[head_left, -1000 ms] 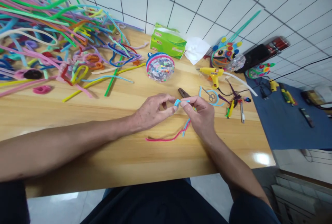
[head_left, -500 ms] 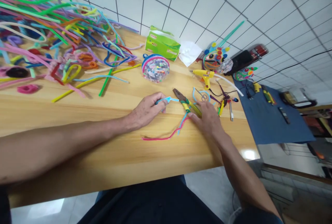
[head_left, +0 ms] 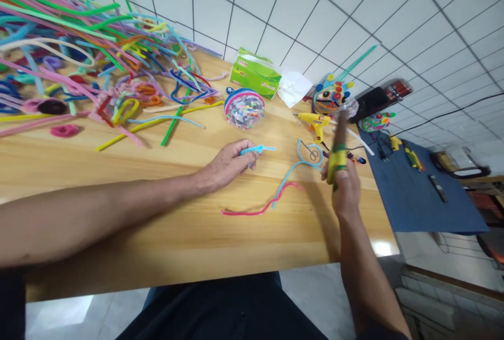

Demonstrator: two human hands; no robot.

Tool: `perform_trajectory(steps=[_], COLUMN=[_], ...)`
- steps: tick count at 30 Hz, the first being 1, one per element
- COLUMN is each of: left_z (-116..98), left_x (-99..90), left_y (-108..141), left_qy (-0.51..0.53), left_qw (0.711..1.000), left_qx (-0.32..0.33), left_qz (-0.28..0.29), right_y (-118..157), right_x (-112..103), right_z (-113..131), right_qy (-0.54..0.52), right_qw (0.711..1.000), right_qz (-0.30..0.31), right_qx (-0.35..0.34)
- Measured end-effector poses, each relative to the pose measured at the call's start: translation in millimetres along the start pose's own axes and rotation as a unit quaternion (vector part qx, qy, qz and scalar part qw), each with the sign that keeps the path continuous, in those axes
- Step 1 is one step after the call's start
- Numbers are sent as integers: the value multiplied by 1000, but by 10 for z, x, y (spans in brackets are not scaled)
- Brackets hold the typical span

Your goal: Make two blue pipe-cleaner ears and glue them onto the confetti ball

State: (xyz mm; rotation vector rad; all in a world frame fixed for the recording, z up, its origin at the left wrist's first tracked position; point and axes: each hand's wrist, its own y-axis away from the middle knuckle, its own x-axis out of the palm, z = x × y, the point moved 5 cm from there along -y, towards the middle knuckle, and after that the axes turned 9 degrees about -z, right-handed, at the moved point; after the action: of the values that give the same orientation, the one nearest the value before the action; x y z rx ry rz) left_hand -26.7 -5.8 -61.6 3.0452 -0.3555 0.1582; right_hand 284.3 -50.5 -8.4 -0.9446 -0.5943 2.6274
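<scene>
- Two bare hands work above the wooden surface (head_left: 189,240).
- Left hand (head_left: 232,166), near the center of the frame: its fingers are clamped on a twisted light blue piece (head_left: 252,150), whose thin straight end points right.
- Right hand (head_left: 345,190), right of center: its fingers are closed around the yellow-green handles of the pliers (head_left: 338,145), raised with the dark nose toward the top of the frame.
- Between the hands and lower down, a pink strand (head_left: 244,214) and a light blue strand (head_left: 289,172) lie crossed.
- Just left of the pliers, small scissors (head_left: 313,154) lie within a light blue loop; above them is a yellow glue gun (head_left: 317,122).
- Upper center: a clear, pink-banded ball (head_left: 244,110) sits just below a green tissue pack (head_left: 255,73).
- Upper left: a heap of colored fuzzy stems (head_left: 59,24).
</scene>
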Motion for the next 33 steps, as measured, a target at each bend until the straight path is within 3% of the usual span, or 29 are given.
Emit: perform_trajectory(steps=[2, 7, 13, 15, 18, 20, 21, 23, 25, 33], left_z=[2, -12, 26, 2, -66, -122, -151, -205, -245, -282], left_x=[1, 2, -14, -24, -43, -54, -59, -62, -59, -12], left_y=[-2, 10, 6, -2, -6, -3, -1, 6, 16, 108], left_qy=[-7, 3, -5, 8, 24, 34, 40, 54, 68, 12], left_qw=[1000, 1000, 1000, 1000, 999, 998, 997, 996, 995, 999], left_qx=[-7, -7, 3, 13, 23, 24, 24, 22, 19, 35], left_qz=[1, -2, -9, -16, -34, -48, -55, -64, -65, -35], right_y=[-10, 43, -65, -113, -182, -218, -221, -196, -158, -68], right_x=[-40, 242, 614, 671, 671, 628, 607, 587, 593, 729], right_z=[122, 380, 538, 533, 402, 295, 252, 175, 119, 157], right_qy=[-106, -137, -249, -245, -144, -18, 46, 141, 195, 255], right_qw=[993, 968, 887, 885, 941, 982, 988, 978, 961, 934], right_qz=[8, 118, 239, 254, 225, 175, 146, 103, 83, 56], right_qx=[52, 172, 306, 302, 207, 75, 3, -111, -174, -245])
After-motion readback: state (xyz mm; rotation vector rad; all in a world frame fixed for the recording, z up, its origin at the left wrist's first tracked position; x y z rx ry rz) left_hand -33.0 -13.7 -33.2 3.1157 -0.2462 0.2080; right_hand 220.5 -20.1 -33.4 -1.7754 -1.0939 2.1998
